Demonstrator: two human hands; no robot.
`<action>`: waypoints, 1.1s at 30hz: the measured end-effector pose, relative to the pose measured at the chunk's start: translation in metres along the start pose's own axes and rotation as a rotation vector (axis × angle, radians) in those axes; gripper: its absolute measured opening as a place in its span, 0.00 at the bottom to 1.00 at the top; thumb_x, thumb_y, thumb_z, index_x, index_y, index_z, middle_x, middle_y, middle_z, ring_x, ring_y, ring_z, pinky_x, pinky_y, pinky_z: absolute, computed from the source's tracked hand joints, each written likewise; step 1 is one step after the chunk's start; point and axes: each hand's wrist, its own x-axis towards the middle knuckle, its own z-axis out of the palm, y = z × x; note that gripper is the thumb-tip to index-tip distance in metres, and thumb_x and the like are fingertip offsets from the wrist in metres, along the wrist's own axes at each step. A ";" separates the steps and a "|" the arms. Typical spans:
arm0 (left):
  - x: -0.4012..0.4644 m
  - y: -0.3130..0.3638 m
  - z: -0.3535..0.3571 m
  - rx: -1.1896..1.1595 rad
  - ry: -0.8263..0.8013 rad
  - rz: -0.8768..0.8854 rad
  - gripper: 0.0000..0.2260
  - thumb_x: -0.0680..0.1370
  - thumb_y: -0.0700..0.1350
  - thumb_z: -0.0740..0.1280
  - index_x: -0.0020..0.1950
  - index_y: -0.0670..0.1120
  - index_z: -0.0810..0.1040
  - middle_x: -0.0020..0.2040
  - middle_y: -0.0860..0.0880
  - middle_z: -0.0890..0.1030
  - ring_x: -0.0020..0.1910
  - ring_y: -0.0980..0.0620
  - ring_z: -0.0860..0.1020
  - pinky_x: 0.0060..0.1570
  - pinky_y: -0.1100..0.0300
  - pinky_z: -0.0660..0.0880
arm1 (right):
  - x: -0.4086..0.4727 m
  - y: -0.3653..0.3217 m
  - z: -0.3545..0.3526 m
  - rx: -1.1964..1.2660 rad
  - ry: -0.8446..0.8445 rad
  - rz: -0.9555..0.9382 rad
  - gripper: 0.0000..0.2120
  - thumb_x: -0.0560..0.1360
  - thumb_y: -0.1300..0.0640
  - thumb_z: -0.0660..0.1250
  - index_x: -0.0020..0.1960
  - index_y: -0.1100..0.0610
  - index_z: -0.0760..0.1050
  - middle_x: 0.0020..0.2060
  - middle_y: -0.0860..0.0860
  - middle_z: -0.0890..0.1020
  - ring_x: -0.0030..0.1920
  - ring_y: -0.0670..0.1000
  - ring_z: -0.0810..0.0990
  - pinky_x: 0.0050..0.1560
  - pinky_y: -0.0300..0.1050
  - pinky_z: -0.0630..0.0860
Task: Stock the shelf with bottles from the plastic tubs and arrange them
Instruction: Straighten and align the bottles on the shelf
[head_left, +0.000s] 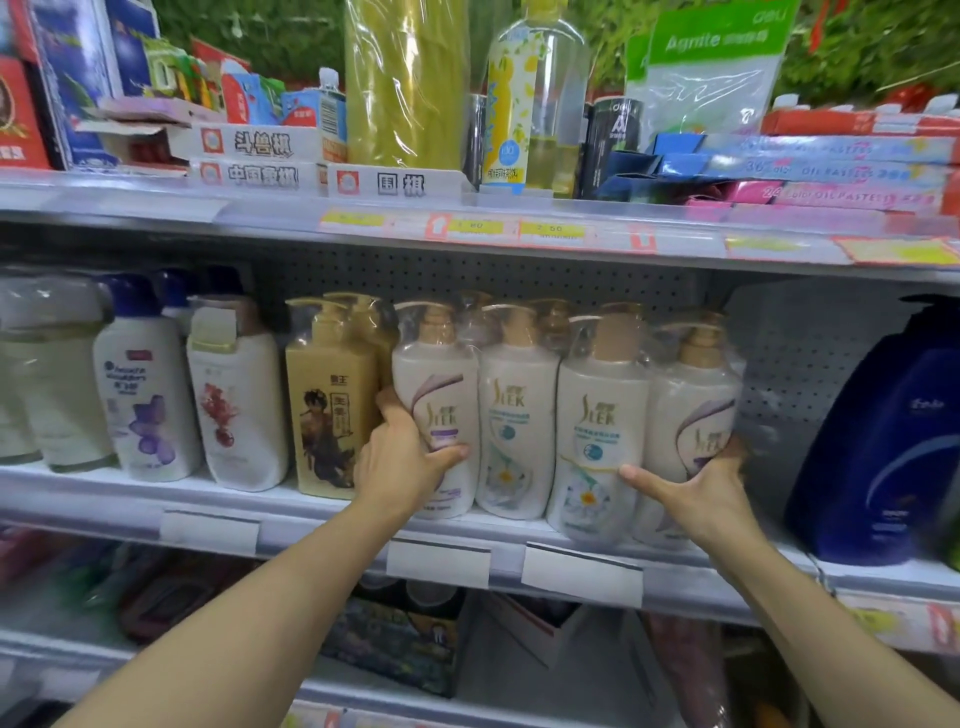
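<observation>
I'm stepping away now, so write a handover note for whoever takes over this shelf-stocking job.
Left hand: grips the leftmost white SLEK bottle, thumb across its front.
Right hand: grips the rightmost white SLEK bottle, thumb reaching onto the neighbouring bottle.
Placement: four shrink-wrapped SLEK bottles stand in a row on the middle shelf, between the tan pump bottle and the dark blue bottle.
Done: that row is on the shelf, bracketed by both hands.
Left: square up the row, release the grip. No plastic tubs in view, so remaining stock cannot be judged.

White bottles (597, 431) read "SLEK" (green packet (717, 47): "Agnite").
</observation>
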 end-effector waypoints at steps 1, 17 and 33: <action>0.000 0.001 0.000 0.000 -0.002 -0.005 0.32 0.69 0.54 0.76 0.61 0.47 0.58 0.54 0.45 0.79 0.52 0.42 0.80 0.50 0.47 0.77 | -0.001 -0.001 0.000 0.001 0.004 -0.008 0.64 0.36 0.28 0.74 0.65 0.55 0.61 0.61 0.55 0.72 0.60 0.56 0.74 0.58 0.56 0.76; 0.009 -0.002 -0.001 0.022 -0.031 -0.002 0.33 0.69 0.54 0.75 0.62 0.45 0.59 0.53 0.44 0.80 0.51 0.40 0.79 0.50 0.45 0.78 | 0.001 -0.006 0.005 -0.029 0.022 0.006 0.48 0.56 0.48 0.82 0.67 0.57 0.58 0.64 0.57 0.69 0.63 0.57 0.71 0.49 0.46 0.75; 0.010 -0.002 -0.003 0.058 -0.047 -0.009 0.32 0.69 0.56 0.75 0.61 0.45 0.60 0.51 0.45 0.80 0.50 0.40 0.80 0.48 0.46 0.78 | -0.004 -0.009 0.005 -0.147 0.000 -0.002 0.56 0.55 0.53 0.83 0.72 0.60 0.52 0.68 0.60 0.61 0.68 0.61 0.64 0.70 0.57 0.64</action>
